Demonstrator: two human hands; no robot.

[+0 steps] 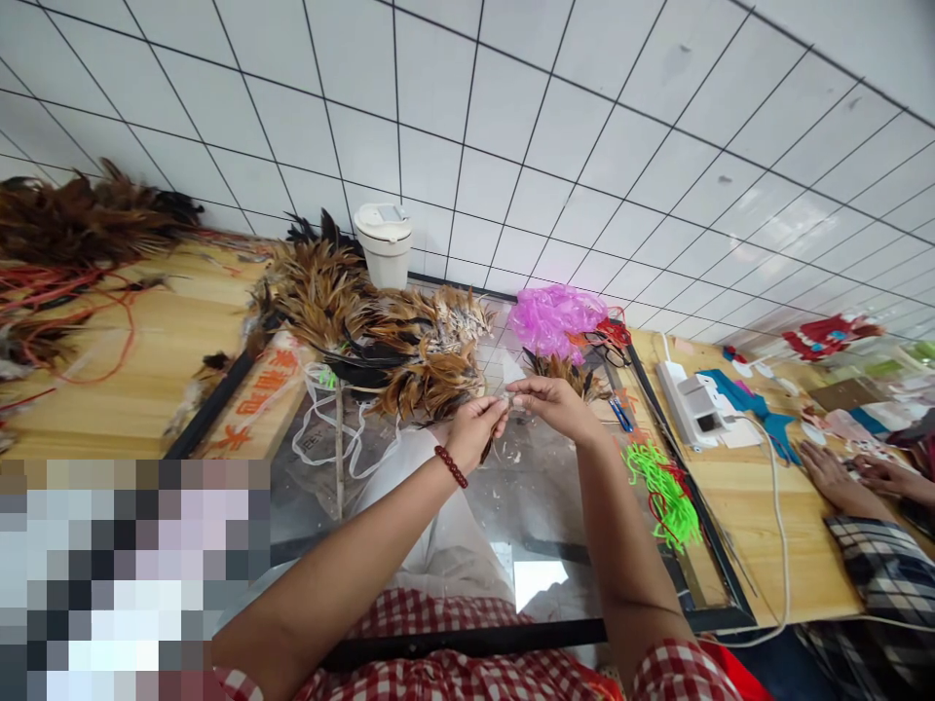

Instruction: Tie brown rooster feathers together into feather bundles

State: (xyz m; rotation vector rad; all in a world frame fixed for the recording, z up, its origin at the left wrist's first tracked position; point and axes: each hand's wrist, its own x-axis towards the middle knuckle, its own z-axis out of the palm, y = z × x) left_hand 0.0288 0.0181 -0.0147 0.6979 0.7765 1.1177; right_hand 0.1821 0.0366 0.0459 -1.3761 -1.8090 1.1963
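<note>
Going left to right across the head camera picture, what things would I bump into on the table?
Dark feather heap → brown feather pile → left hand → right hand → green cords → another person's hand.

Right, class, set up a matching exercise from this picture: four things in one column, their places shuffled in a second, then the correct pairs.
Things
1. small feather
2. white lidded cup
3. red bead bracelet
4. green cords

Places
a. against the tiled wall
b. on the left wrist
c. pinched between the left hand and right hand
d. on the glass pane, beside the right forearm

Pairs: 1-c, 2-a, 3-b, 4-d
</note>
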